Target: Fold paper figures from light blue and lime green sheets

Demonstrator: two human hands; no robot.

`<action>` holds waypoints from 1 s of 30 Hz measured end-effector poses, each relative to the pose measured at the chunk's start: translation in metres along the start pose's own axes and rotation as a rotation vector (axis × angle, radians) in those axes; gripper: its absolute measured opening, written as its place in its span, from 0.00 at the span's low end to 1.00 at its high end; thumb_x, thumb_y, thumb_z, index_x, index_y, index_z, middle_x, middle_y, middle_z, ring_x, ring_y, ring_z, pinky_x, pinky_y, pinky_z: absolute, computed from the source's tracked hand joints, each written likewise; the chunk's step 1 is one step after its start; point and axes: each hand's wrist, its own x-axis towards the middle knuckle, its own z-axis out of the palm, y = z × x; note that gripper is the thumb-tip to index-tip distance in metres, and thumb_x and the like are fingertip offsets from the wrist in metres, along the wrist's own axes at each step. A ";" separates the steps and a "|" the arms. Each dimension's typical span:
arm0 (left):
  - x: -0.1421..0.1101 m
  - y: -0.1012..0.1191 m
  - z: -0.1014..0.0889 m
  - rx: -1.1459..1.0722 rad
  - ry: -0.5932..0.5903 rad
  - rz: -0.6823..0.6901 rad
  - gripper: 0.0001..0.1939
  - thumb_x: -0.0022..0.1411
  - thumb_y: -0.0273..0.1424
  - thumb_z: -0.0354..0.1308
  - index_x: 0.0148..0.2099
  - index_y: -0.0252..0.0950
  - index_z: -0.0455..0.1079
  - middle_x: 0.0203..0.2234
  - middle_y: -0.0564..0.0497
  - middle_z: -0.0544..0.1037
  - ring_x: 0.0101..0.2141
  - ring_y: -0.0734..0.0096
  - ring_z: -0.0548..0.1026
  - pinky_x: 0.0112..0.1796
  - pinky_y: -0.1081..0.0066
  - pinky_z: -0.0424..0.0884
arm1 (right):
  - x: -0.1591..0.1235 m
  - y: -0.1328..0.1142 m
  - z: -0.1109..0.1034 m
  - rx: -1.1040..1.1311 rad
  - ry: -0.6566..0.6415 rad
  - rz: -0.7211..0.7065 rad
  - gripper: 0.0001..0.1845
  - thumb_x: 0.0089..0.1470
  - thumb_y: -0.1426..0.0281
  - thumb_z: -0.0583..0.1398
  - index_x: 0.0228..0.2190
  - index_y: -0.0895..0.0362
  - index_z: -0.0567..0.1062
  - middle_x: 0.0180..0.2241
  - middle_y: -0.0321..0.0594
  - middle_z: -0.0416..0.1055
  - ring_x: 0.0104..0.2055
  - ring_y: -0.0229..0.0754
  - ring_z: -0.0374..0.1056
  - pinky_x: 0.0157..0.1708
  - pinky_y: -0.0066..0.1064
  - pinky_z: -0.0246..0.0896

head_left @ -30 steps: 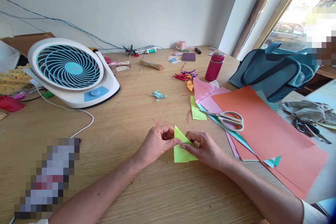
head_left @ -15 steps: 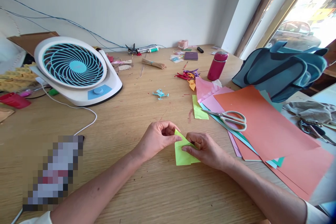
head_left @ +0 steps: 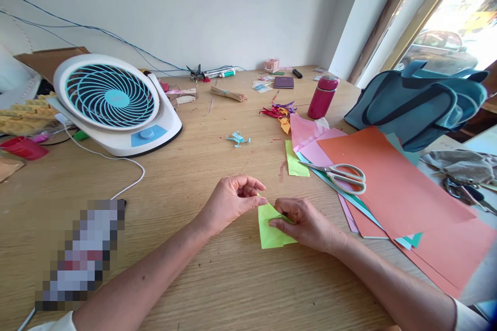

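A folded sheet of lime-green paper (head_left: 269, 232) is held above the wooden table in front of me. My right hand (head_left: 305, 222) pinches its right side, with the thumb lying on the near face and the curled fingers behind. My left hand (head_left: 235, 199) is at the paper's upper left corner. Its thumb tip rests at that corner, while the index finger is lifted off and a gap shows between them. The part of the paper behind my right fingers is hidden.
Scissors (head_left: 344, 176) lie on stacked coloured sheets (head_left: 388, 181) at the right, beside another lime-green piece (head_left: 296, 159). A small blue folded-paper figure (head_left: 238, 138) lies ahead. A fan (head_left: 116, 98) stands left, a red bottle (head_left: 322, 97) and a teal bag (head_left: 404, 103) back right.
My left index finger has lifted away from the thumb at the paper's corner. The paper has dipped slightly, still in my right hand.
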 end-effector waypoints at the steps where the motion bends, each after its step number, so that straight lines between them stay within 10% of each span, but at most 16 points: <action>1: 0.000 0.000 0.000 0.001 0.003 -0.002 0.15 0.48 0.34 0.71 0.38 0.34 0.75 0.24 0.56 0.72 0.27 0.79 0.68 0.30 0.77 0.65 | 0.000 0.000 0.000 0.003 -0.002 0.001 0.16 0.56 0.68 0.61 0.22 0.56 0.60 0.22 0.28 0.54 0.24 0.32 0.48 0.23 0.26 0.43; 19: 0.002 0.010 -0.008 -0.264 0.026 -0.046 0.20 0.51 0.41 0.70 0.41 0.33 0.75 0.26 0.56 0.68 0.25 0.81 0.62 0.30 0.76 0.60 | -0.001 0.000 0.003 0.103 -0.073 0.020 0.15 0.58 0.64 0.60 0.24 0.56 0.64 0.24 0.31 0.58 0.25 0.33 0.52 0.23 0.26 0.46; 30: 0.001 -0.003 -0.009 -0.128 -0.260 0.035 0.18 0.64 0.45 0.57 0.42 0.35 0.78 0.30 0.51 0.73 0.29 0.76 0.68 0.34 0.74 0.66 | -0.001 0.002 -0.001 0.176 -0.016 0.074 0.20 0.57 0.59 0.62 0.22 0.56 0.61 0.22 0.28 0.53 0.24 0.32 0.48 0.22 0.26 0.42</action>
